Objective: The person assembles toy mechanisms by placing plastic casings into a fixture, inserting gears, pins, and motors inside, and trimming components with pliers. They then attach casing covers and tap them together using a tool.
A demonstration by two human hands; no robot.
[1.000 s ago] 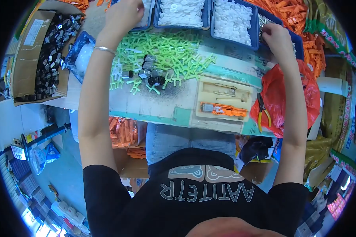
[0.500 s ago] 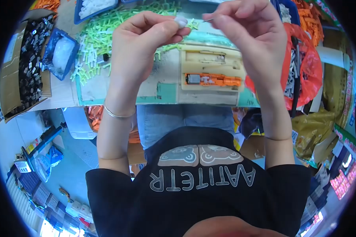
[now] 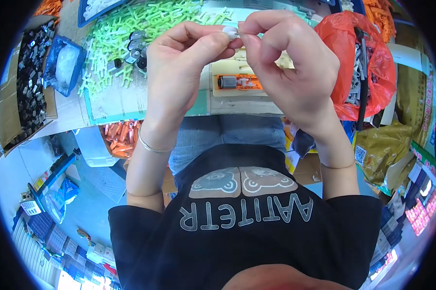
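Above the worktable, my left hand (image 3: 179, 63) pinches a small white rounded part (image 3: 231, 32) between thumb and fingertips. My right hand (image 3: 290, 63) is closed in a pinch right beside that part, its fingertips meeting it. The thin metal pin in the right fingertips is mostly hidden. Below the hands, an orange housing (image 3: 256, 83) with a grey block at its left end lies in a cream fixture (image 3: 242, 65). My right hand covers the right side of both.
Many light-green branched parts (image 3: 106, 53) lie loose behind my left hand, several dark motor-like pieces (image 3: 136, 46) among them. A red plastic bag (image 3: 341, 36) with grey parts stands at right. At left are a blue tray (image 3: 65, 67) and a cardboard box (image 3: 7, 92) of dark metal pieces.
My right hand has moved left, bringing the pin up to the white part in my left hand. The view has shifted slightly, and more dark pieces now show behind my left hand.
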